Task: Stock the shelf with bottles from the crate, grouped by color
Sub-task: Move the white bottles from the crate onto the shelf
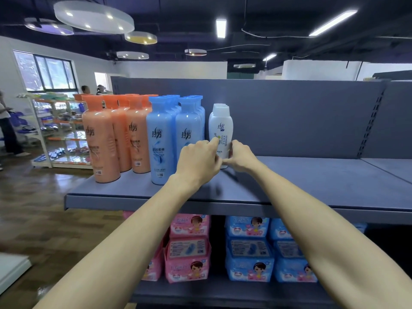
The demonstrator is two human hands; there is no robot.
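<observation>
On the top shelf (312,175), just right of the blue bottles (176,134), both hands are on the front white bottle (220,128): left hand (197,158) and right hand (240,156) each pinch its lower body from opposite sides. Best move, I'd say: square the label forward and line it up with the white caps behind, keeping it upright. Bottle is short, white, rounded shoulders, blue logo. Orange bottles (116,134) sit far left. Crate not in view.

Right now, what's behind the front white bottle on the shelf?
Behind the front white bottle, more white caps show in a row. Their bodies are covered, so the count is unclear. Both hands, left and right, hold the front one.
</observation>
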